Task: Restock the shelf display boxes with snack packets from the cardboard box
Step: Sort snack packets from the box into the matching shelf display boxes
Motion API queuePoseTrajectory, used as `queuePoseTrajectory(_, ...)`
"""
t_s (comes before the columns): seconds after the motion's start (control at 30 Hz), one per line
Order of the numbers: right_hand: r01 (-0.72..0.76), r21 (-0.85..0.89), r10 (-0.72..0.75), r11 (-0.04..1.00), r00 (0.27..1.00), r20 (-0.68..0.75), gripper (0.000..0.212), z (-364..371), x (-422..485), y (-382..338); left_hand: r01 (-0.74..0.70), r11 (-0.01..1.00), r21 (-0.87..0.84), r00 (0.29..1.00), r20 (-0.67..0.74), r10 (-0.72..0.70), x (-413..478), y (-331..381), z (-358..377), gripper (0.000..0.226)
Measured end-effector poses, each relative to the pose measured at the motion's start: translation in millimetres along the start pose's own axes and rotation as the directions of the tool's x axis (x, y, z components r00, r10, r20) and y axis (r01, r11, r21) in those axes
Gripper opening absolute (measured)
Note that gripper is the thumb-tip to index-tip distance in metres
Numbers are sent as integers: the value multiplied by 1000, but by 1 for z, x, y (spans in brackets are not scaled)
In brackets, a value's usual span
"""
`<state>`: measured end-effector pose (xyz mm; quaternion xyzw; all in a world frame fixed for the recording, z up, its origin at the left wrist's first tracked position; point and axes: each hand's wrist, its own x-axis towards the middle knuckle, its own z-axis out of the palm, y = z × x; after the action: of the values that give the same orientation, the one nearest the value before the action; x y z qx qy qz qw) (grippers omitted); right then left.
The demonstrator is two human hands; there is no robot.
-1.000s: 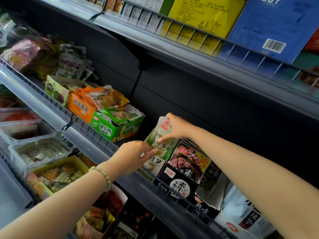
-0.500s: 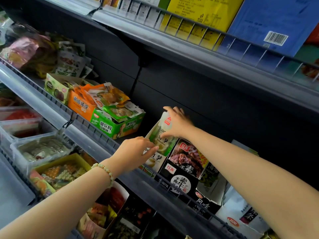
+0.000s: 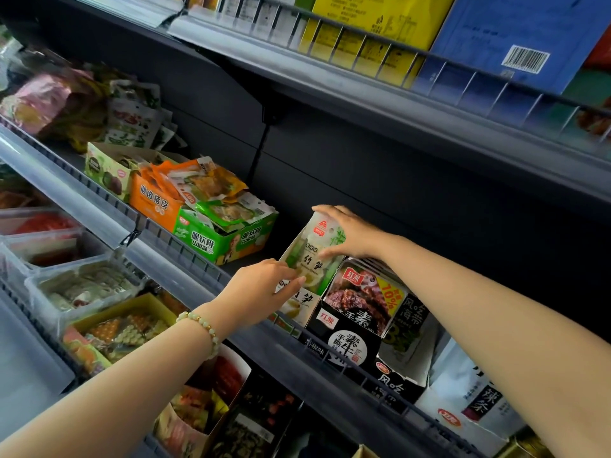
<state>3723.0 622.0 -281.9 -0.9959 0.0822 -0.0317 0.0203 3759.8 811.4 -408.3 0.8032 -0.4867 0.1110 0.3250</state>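
My left hand point(image 3: 261, 289): nearest me, thumb and fingers pinching the lower left edge of the bamboo-shoot packet point(image 3: 314, 252).
Packet: upright, long axis leaning up and away from me, its foot in the pale display box point(image 3: 299, 307) at the shelf front, just left of the black box point(image 3: 347, 342).
My right hand point(image 3: 352, 236): farther in, curled over the packet's top.
Coming move, I judge: press down along that axis, with the right hand leading from above.

Reaching forward, the left hand point(image 3: 261, 289) pinches low while the right hand point(image 3: 351, 233) grips just above it.
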Motion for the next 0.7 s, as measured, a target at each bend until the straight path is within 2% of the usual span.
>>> queuePoseTrajectory(0.2, -7, 53, 8, 999, 1000, -13, 92, 0, -1, 0, 11, 1000, 2, 1000, -4, -11, -1, 2, -1, 42)
queuePoseTrajectory(0.53, -58, 109, 65, 992, 996, -63, 68, -27, -57, 6, 34, 996, -81, 999, -22, -36, -6, 16, -18, 38)
queuePoseTrajectory(0.7, -96, 105, 99, 990, 995, -29, 65, -31, -92, 9, 124, 992, -24, 983, 141, -120, -9, 35, -16, 45)
